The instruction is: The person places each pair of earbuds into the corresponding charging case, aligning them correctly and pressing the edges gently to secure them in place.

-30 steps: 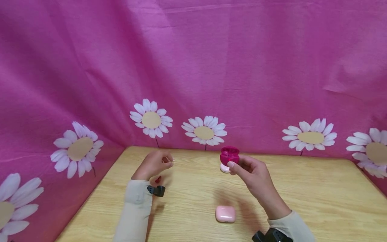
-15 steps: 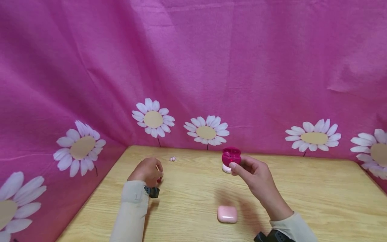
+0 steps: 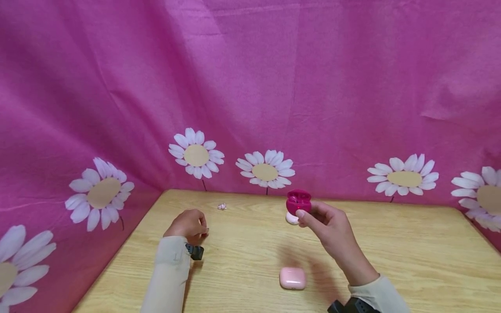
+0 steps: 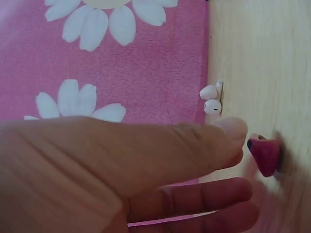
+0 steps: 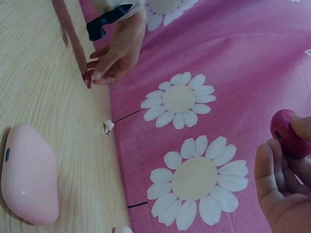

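Observation:
My right hand [image 3: 332, 226] holds up a magenta earbud case [image 3: 298, 204], lid raised, between thumb and fingers. In the right wrist view the case's rounded underside [image 5: 286, 133] shows a small dark port. On the left side of the table my left hand [image 3: 188, 225] reaches down over a dark red earbud [image 4: 266, 155]. Its thumb and fingertips are right beside that earbud, with a small gap in the left wrist view. From the head, the hand hides the red earbud. Two pale pink earbuds [image 3: 222, 207] lie together farther back.
A closed pink earbud case [image 3: 292, 278] lies on the wooden table [image 3: 242, 252] near the front. Partly behind the held case is a smaller whitish rounded case [image 3: 291, 218]. Pink cloth [image 3: 332, 108] with printed daisies hangs along the back and left.
My left hand has let go of the pale pink earbuds at the back and moved left and nearer, down to the red earbud. My right hand keeps holding the magenta case, almost still.

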Tool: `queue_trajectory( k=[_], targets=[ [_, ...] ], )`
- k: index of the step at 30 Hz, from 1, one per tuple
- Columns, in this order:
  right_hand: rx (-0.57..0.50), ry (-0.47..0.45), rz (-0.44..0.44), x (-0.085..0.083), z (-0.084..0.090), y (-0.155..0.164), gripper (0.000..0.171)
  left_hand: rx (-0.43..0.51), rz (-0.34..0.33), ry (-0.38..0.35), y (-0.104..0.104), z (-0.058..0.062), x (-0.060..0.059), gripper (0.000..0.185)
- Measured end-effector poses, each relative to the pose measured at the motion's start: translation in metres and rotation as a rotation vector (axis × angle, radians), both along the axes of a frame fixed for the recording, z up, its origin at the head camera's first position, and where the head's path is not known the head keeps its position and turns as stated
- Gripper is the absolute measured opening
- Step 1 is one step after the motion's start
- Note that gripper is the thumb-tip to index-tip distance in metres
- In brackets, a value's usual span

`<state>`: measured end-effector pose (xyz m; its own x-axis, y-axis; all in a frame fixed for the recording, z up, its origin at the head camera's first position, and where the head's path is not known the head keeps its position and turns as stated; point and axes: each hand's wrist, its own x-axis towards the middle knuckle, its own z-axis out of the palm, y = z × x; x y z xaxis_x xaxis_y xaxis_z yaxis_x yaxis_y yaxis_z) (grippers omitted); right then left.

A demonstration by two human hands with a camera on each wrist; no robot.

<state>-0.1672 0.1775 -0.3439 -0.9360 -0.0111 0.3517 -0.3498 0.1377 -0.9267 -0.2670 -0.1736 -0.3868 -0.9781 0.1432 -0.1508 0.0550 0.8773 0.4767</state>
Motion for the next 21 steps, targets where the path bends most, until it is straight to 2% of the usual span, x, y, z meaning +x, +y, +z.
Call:
queue_trajectory(
  k=[7,13,21],
  targets=[
    [0.021,0.018,-0.003,-0.0011,0.0006,-0.0006,0.026,0.01,-0.001,0.002,-0.0028,-0.0015,-0.0023,0.015],
    [0.038,0.016,-0.01,-0.0014,0.0008,-0.0016,0.026,-0.018,-0.033,0.022,-0.0022,-0.001,-0.0023,0.011],
    [0.031,0.015,-0.007,-0.0013,-0.0016,-0.0049,0.025,-0.036,-0.048,0.038,-0.0038,-0.0071,-0.0045,0.01]
  ],
)
